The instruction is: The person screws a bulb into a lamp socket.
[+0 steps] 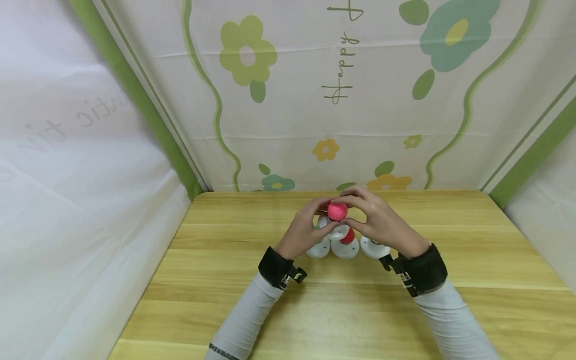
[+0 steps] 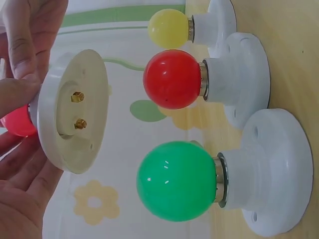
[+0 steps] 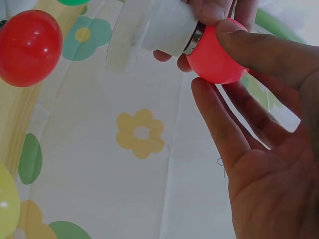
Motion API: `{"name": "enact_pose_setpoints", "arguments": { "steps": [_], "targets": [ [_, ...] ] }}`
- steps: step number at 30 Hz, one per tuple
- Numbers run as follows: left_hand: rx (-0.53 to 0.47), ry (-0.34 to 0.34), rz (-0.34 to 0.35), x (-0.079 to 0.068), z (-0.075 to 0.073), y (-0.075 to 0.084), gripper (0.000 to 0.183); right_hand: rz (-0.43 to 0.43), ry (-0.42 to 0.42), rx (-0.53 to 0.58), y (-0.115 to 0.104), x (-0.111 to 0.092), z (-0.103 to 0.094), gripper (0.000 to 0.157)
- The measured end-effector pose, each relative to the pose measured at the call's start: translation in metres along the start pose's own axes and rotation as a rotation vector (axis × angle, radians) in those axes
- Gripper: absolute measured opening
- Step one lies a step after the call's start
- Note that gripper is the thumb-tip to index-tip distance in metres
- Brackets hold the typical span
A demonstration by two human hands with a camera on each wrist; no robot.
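Above the table, my left hand [image 1: 303, 230] grips a white round lamp holder [image 2: 75, 110], its hollow underside with two brass screws facing the left wrist camera. A pinkish-red light bulb [image 1: 337, 211] sits at the holder's socket, a metal band showing between them in the right wrist view. The fingers and thumb of my right hand [image 1: 382, 220] close round this bulb. Below and beside the hands stand more white holders carrying a green bulb [image 2: 175, 181], a red bulb [image 2: 172, 79] and a yellow bulb [image 2: 168, 29]. In the head view the hands partly hide these.
The three standing holders rest in a row on a wooden table [image 1: 216, 280], towards its back edge. Behind it hangs a white flowered curtain [image 1: 288, 115], with white fabric walls [image 1: 67, 200] at the sides. Both wrists wear black camera straps.
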State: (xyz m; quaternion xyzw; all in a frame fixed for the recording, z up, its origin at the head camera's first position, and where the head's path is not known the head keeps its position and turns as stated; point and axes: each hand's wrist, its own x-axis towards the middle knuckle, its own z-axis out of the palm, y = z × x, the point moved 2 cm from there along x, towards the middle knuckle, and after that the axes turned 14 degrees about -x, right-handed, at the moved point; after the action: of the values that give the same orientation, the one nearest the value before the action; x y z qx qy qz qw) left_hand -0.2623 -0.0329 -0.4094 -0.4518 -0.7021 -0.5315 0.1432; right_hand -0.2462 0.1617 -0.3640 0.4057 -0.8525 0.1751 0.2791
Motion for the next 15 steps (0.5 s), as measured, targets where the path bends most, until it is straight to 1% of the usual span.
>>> {"name": "enact_pose_setpoints", "arguments": {
  "steps": [7,15],
  "targets": [
    [0.023,-0.009,-0.019,-0.0006,-0.0010,-0.0019,0.058,0.005,-0.013,0.026,-0.0005,0.0001,-0.0004,0.045],
    [0.083,-0.011,0.007,-0.0004,-0.0036,-0.0005,0.055,0.019,0.003,0.043,-0.0030,0.0013,-0.0012,0.048]
  ]
}}
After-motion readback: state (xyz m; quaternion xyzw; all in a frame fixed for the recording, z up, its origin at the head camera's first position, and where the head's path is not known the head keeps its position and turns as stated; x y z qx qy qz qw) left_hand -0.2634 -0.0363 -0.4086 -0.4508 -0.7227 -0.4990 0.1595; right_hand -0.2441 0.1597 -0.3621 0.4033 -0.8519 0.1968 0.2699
